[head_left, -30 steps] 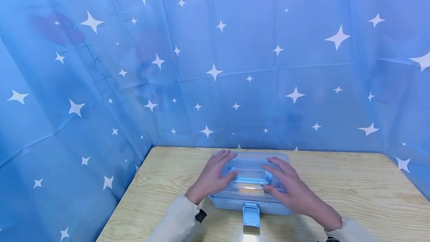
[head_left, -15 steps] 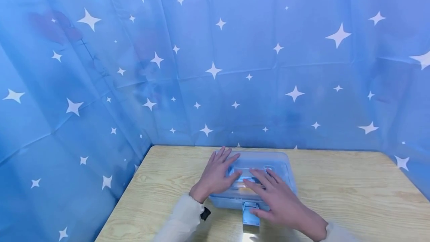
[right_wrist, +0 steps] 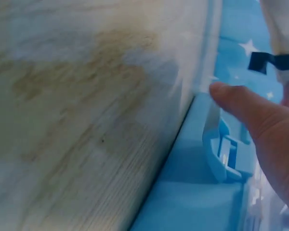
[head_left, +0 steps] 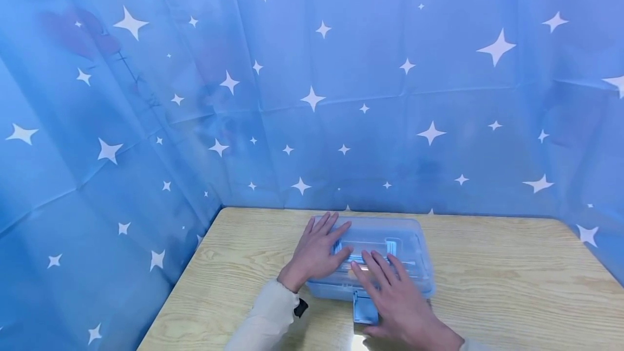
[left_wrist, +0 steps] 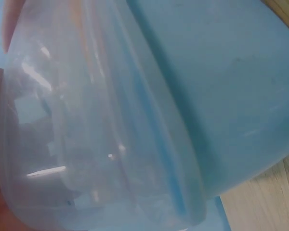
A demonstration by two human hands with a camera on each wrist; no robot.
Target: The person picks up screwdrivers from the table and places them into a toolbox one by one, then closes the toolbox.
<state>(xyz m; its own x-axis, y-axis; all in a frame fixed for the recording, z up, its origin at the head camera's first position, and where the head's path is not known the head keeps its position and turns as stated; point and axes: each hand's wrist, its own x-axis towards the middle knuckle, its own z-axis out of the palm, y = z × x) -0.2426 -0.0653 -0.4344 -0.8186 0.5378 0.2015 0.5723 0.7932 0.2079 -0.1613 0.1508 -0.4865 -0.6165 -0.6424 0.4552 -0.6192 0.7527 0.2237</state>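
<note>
A box (head_left: 409, 232) with a clear lid and a light blue base sits on the table, its folding handle (head_left: 391, 247) lying on top. My left hand (head_left: 317, 251) rests on the lid's left part, fingers straight and spread. Over the front right of the lid is my right hand (head_left: 397, 299), its fingers extended and its thumb low beside the blue latch (head_left: 364, 309), which sticks out from the front. In the right wrist view the thumb (right_wrist: 265, 115) is by the raised latch flap; contact is unclear. The left wrist view shows the lid (left_wrist: 86, 144) and base (left_wrist: 241, 86) close up.
The wood-patterned table (head_left: 512, 280) extends on both sides of the box. Behind and to the left hangs a blue curtain (head_left: 273, 91) with white stars. Something orange shows faintly through the lid.
My right hand has moved from the handle's right end to the left and toward the front, its thumb now by the latch. The left hand has stayed on the lid's left part.
</note>
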